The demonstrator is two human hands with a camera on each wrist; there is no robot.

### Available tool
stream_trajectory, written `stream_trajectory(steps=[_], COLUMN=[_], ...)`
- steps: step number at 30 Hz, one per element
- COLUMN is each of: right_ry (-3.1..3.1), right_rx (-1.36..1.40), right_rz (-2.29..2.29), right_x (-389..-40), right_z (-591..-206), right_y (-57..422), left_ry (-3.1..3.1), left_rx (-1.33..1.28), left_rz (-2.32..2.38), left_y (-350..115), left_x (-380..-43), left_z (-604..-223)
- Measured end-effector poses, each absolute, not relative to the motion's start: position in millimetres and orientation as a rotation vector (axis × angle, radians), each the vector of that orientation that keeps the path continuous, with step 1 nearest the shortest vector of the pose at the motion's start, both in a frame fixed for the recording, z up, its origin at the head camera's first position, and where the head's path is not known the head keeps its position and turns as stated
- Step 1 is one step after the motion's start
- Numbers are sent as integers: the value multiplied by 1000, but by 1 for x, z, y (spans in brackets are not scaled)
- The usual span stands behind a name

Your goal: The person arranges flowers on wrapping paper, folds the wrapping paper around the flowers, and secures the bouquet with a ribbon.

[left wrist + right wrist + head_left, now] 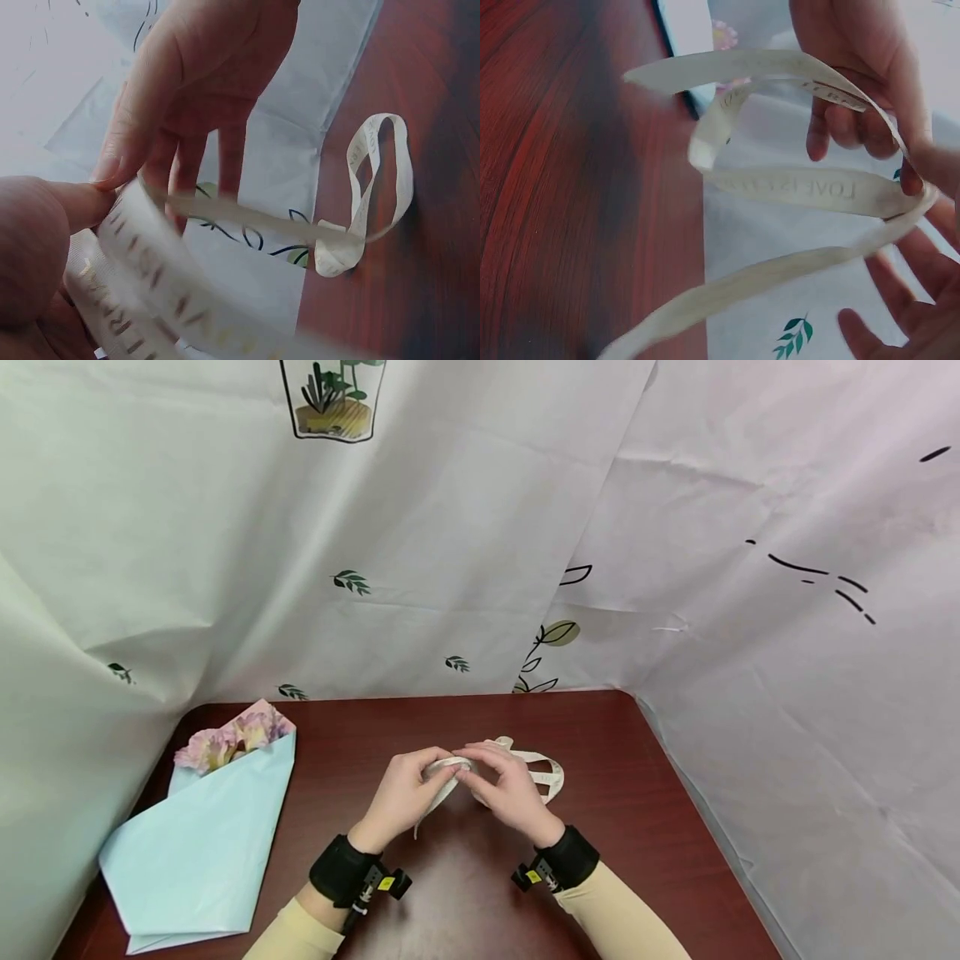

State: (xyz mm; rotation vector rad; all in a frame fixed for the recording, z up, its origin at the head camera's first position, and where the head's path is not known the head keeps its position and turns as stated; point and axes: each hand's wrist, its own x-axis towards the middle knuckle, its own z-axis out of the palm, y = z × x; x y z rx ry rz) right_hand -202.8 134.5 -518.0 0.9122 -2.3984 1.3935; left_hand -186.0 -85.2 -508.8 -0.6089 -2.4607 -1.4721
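Observation:
Both hands meet above the middle of the table, working on a cream ribbon [791, 189] printed with lettering in which "LOVE IS" can be read. My left hand [401, 789] pinches it between thumb and fingers, with a loop and a loose tail hanging below. Close beside it, my right hand [517, 793] pinches the ribbon at nearly the same spot, the thumb tips almost touching. In the right wrist view several loops fan out from the pinch. Another length of the ribbon [405, 172] lies looped on the table beyond the right hand.
On the table's left lies a bouquet wrapped in light blue paper [198, 852], with pink flowers [213, 749] at its upper end. The dark red-brown table [637, 860] is bordered behind and at right by a white printed curtain [420, 527]. Each wrist carries a strapped camera.

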Motion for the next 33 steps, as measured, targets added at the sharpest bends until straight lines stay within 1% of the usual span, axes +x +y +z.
stream_trajectory(steps=[6,12,15,18,21,23,26,30,33], right_ry=[-2258,-2039,-2048,-2145,-2225,-2261,-2326,-2379,-2362], right_rx=[708,397,321,294,254,245,321,647,869], right_rz=[1622,1971,1998,1921,1814,1739,1602,1411,1319], right_x=[-203,-210,-216,-221,-221,-218,-211,-203,-199], right_z=[-516,-514,-512,-512,-514,-516,-516,-513,-514], right_y=[146,170,190,215,242,254,252,217,190], left_ry=[-2417,-2355,-2304,-2267,-2351,-2465,-2567,-2540,-2489], left_rx=[-468,-317,-224,-112,-73,-150,-408,-791,-937], left_rz=[-1466,-1518,-1553,-1529,-1357,-1181,-967,-1020,-1115], left_y=[-102,-128,-143,-160,-173,-174,-155,-103,-67], left_x=[-185,-186,-187,-188,-188,-189,-191,-187,-183], left_z=[-510,-508,-503,-497,-494,-496,-501,-509,-514])
